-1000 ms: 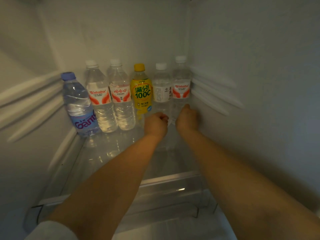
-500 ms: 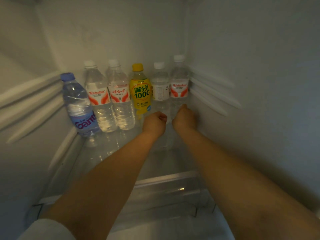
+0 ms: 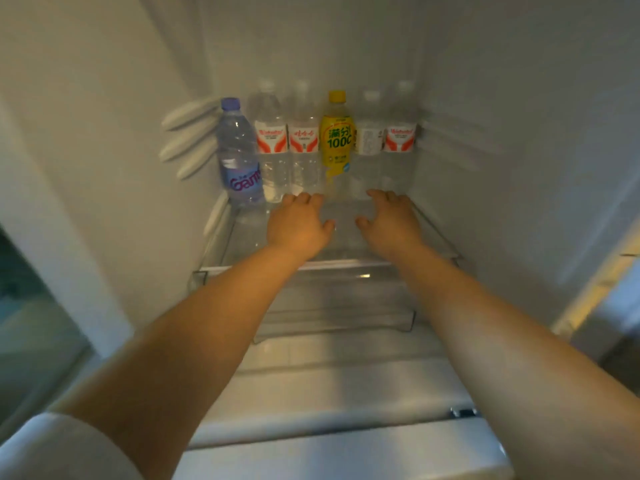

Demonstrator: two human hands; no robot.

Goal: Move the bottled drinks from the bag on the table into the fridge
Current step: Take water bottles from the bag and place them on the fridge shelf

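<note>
Several bottles stand in a row at the back of the fridge's glass shelf (image 3: 346,233). From the left: a blue-capped water bottle (image 3: 239,157), two clear bottles with red-and-white labels (image 3: 272,143) (image 3: 304,143), a yellow drink bottle (image 3: 336,140), a clear bottle with a white label (image 3: 370,143), and another red-and-white labelled bottle (image 3: 400,140). My left hand (image 3: 299,223) and my right hand (image 3: 389,221) hover over the shelf just in front of the bottles, fingers relaxed and spread, holding nothing. The bag and table are out of view.
White fridge walls close in on both sides, with rail ribs (image 3: 188,138) on the left wall. A clear drawer (image 3: 332,299) sits under the shelf. The fridge's lower front ledge (image 3: 329,410) lies below my arms.
Both hands have let go of the two right-hand bottles and drawn back from them, fingers now spread. My head has pulled back, so more of the fridge front shows.
</note>
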